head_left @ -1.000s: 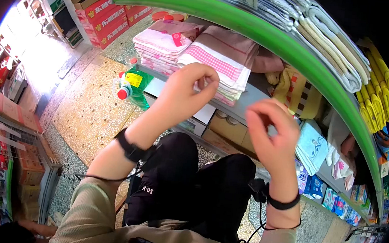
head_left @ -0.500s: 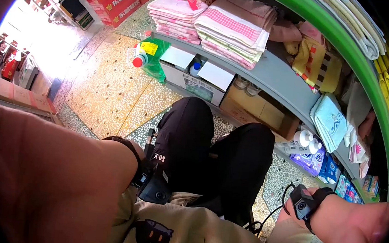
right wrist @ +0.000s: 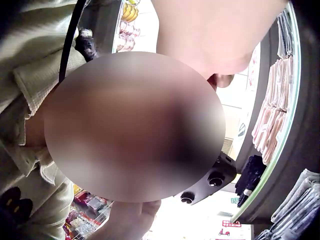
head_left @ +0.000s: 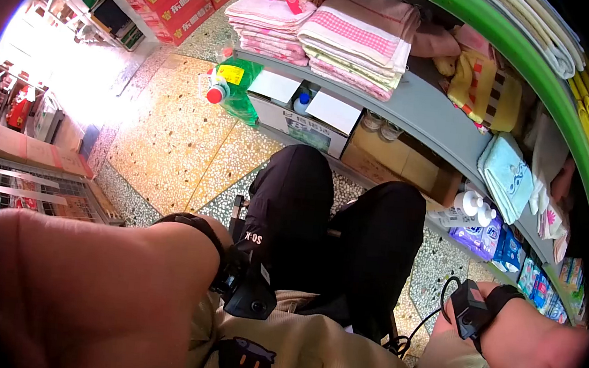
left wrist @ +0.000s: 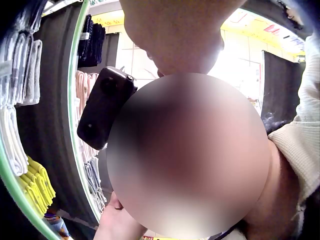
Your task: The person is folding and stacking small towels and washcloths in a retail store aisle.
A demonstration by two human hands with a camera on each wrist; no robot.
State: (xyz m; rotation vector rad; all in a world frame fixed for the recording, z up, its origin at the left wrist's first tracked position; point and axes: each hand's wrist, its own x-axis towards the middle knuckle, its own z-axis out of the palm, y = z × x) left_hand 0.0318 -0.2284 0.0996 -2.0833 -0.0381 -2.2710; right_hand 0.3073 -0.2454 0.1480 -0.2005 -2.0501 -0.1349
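Both hands are raised close to the person's head. My left hand (left wrist: 175, 37) fills the top of the left wrist view; its fingers are mostly hidden behind the palm. In the head view its wrist and palm base loom large at the left. My right hand (right wrist: 210, 37) is at the top of the right wrist view, one fingertip peeking out below it; in the head view it is cut off at the right edge. A black camera (left wrist: 105, 107) with two lenses juts out beside the blurred head. I cannot tell whether either hand grips anything.
Folded pink towels (head_left: 356, 35) are stacked on a grey shelf (head_left: 440, 120) with a green-edged shelf above. A green liquid bottle (head_left: 240, 84) stands on the floor by cardboard boxes (head_left: 395, 158). The person's dark-trousered knees (head_left: 294, 191) are before the shelf; red cartons (head_left: 177, 5) stand behind.
Both hands have drawn back from before the towel shelf up towards the head. The head view has tilted, showing more of the lower shelf; the last half second brings only a slight shift.
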